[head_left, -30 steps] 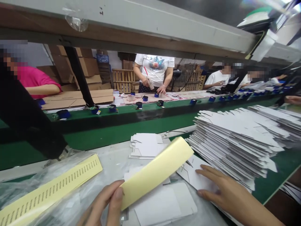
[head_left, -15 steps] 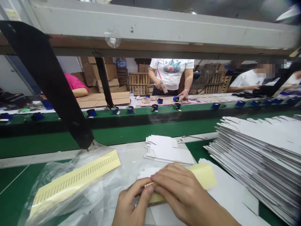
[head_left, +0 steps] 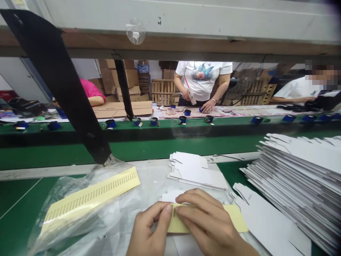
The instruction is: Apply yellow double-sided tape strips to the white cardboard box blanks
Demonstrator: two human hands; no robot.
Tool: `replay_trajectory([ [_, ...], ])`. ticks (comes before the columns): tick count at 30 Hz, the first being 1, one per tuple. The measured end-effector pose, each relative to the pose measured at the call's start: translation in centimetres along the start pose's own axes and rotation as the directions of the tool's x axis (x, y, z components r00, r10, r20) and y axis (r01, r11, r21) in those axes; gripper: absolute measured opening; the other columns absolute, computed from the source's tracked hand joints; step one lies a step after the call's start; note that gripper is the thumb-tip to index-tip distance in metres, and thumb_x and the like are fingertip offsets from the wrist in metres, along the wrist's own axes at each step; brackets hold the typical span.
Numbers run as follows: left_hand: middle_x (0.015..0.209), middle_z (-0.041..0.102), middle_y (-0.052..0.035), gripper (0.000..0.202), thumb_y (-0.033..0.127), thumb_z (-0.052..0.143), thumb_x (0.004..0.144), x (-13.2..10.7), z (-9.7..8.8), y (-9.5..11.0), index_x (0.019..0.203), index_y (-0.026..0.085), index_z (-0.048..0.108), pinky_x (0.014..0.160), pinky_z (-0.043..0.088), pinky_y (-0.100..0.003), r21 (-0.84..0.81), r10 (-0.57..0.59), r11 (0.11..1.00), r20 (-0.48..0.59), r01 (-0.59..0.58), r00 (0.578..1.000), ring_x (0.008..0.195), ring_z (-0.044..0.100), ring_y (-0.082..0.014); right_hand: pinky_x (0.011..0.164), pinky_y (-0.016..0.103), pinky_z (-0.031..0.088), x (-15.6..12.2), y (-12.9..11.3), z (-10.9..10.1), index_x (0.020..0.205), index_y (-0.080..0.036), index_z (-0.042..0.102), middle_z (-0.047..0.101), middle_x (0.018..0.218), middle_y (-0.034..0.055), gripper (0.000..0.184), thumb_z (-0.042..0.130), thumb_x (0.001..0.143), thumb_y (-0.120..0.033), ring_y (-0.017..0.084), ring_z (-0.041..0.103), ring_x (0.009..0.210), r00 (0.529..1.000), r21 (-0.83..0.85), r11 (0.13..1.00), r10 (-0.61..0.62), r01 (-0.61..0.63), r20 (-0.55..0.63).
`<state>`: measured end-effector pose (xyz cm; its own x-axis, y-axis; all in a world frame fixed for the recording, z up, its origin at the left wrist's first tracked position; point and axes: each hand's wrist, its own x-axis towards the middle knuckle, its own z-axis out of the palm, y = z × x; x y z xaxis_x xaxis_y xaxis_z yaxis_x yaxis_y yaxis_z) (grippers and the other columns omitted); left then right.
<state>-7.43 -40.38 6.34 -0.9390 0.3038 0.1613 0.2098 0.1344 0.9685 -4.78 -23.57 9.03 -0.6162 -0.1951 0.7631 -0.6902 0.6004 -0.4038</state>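
Note:
My left hand pinches the left end of a yellow label sheet between thumb and forefinger. Across the middle of that sheet lies my right hand, its fingers curled and their tips close to my left thumb. A small dark printed mark shows by those fingertips; the right thumb is hidden. Beneath the sheet are flat white cartons, mostly covered by my hands. To the left, another yellow sheet with a row of printed labels lies on clear plastic wrapping.
A small pile of flat white cartons lies ahead, with a tall stack at right. Blue ring-shaped parts sit along the green conveyor. A black post slants at left. Co-workers work across the line.
The yellow sheet in my hands now lies flatter and its left end shows more. My right hand's fingers have lifted and spread slightly. The view has shifted a little.

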Motion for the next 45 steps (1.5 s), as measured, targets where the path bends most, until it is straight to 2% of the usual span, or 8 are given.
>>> replay_trajectory([
  [17, 0.071, 0.071, 0.0016, 0.034, 0.047, 0.056, 0.094, 0.0, 0.1, 0.6, 0.087, 0.020, 0.075, 0.062, 0.049, -0.019, -0.031, -0.040, 0.999, -0.015, 0.039, 0.999, 0.067, 0.064, -0.0133, 0.069, 0.036, 0.058, -0.6, 0.0, 0.7, 0.095, -0.017, 0.067, 0.071, 0.096, 0.0119, 0.022, 0.057, 0.087, 0.001, 0.023, 0.066, 0.084, 0.999, 0.011, 0.999, -0.042, 0.042, -0.022],
  [21, 0.067, 0.067, 0.0047, 0.028, 0.036, 0.049, 0.098, -0.5, 0.2, 0.5, 0.084, 0.023, 0.069, 0.060, 0.046, -0.019, 0.179, 0.163, 0.972, -0.040, -0.153, 0.986, 0.060, 0.061, -0.0106, 0.078, 0.032, 0.059, -0.7, -0.4, -0.5, 0.087, -0.021, 0.065, 0.073, 0.100, 0.0079, 0.019, 0.055, 0.090, -0.006, 0.022, 0.070, 0.092, 0.987, 0.186, 0.970, 0.158, -0.156, 0.003],
  [24, 0.063, 0.065, 0.0072, 0.023, 0.023, 0.046, 0.099, -0.7, 0.2, 0.4, 0.083, 0.023, 0.063, 0.056, 0.046, -0.015, 0.355, 0.378, 0.864, 0.012, -0.358, 0.926, 0.053, 0.061, -0.0071, 0.082, 0.030, 0.058, 0.1, -0.2, -3.0, 0.081, -0.024, 0.068, 0.075, 0.106, 0.0059, 0.012, 0.063, 0.092, -0.027, 0.023, 0.071, 0.098, 0.870, 0.280, 0.828, 0.488, -0.486, 0.065],
  [26, 0.059, 0.062, 0.0071, 0.023, 0.011, 0.043, 0.094, -0.7, 0.4, 0.1, 0.081, 0.021, 0.059, 0.052, 0.047, -0.014, 0.460, 0.567, 0.702, 0.101, -0.544, 0.817, 0.050, 0.061, -0.0060, 0.082, 0.032, 0.058, 1.2, 0.2, -4.4, 0.076, -0.024, 0.071, 0.075, 0.109, 0.0075, 0.019, 0.068, 0.088, -0.039, 0.026, 0.071, 0.102, 0.756, 0.285, 0.706, 0.643, -0.648, 0.127],
  [29, 0.059, 0.064, 0.0034, 0.024, 0.000, 0.043, 0.079, -0.6, 1.2, -0.8, 0.074, 0.019, 0.057, 0.051, 0.050, -0.019, 0.552, 0.776, 0.406, 0.212, -0.728, 0.594, 0.051, 0.064, -0.0096, 0.087, 0.038, 0.055, 2.7, 1.0, -4.6, 0.071, -0.021, 0.071, 0.073, 0.113, 0.0101, 0.025, 0.071, 0.083, -0.044, 0.030, 0.068, 0.107, 0.636, 0.267, 0.578, 0.697, -0.771, 0.329],
  [32, 0.064, 0.071, -0.0011, 0.028, -0.005, 0.043, 0.074, -0.6, 1.9, -1.9, 0.074, 0.016, 0.061, 0.055, 0.054, -0.025, 0.600, 0.837, 0.267, 0.242, -0.754, 0.490, 0.061, 0.072, -0.0156, 0.102, 0.046, 0.045, 3.0, 2.1, -2.4, 0.073, -0.020, 0.071, 0.070, 0.121, 0.0119, 0.019, 0.069, 0.083, -0.036, 0.032, 0.063, 0.117, 0.574, 0.202, 0.554, 0.661, -0.808, 0.482],
  [38, 0.070, 0.076, -0.0032, 0.035, -0.004, 0.036, 0.084, -0.6, 2.1, -3.0, 0.072, 0.014, 0.063, 0.065, 0.059, -0.025, 0.659, 0.865, 0.167, 0.259, -0.734, 0.430, 0.065, 0.075, -0.0158, 0.108, 0.051, 0.037, 1.2, 3.6, 1.5, 0.077, -0.020, 0.069, 0.062, 0.135, 0.0145, 0.014, 0.063, 0.085, -0.031, 0.033, 0.053, 0.130, 0.544, 0.134, 0.552, 0.696, -0.823, 0.468],
  [45, 0.072, 0.076, -0.0022, 0.033, -0.004, 0.037, 0.083, -0.5, 1.9, -2.6, 0.073, 0.015, 0.063, 0.065, 0.060, -0.022, 0.658, 0.831, 0.182, 0.294, -0.731, 0.471, 0.066, 0.076, -0.0149, 0.108, 0.048, 0.038, 1.4, 3.4, 0.8, 0.072, -0.021, 0.069, 0.062, 0.135, 0.0122, 0.010, 0.064, 0.080, -0.023, 0.032, 0.051, 0.132, 0.481, 0.068, 0.518, 0.729, -0.853, 0.487],
])
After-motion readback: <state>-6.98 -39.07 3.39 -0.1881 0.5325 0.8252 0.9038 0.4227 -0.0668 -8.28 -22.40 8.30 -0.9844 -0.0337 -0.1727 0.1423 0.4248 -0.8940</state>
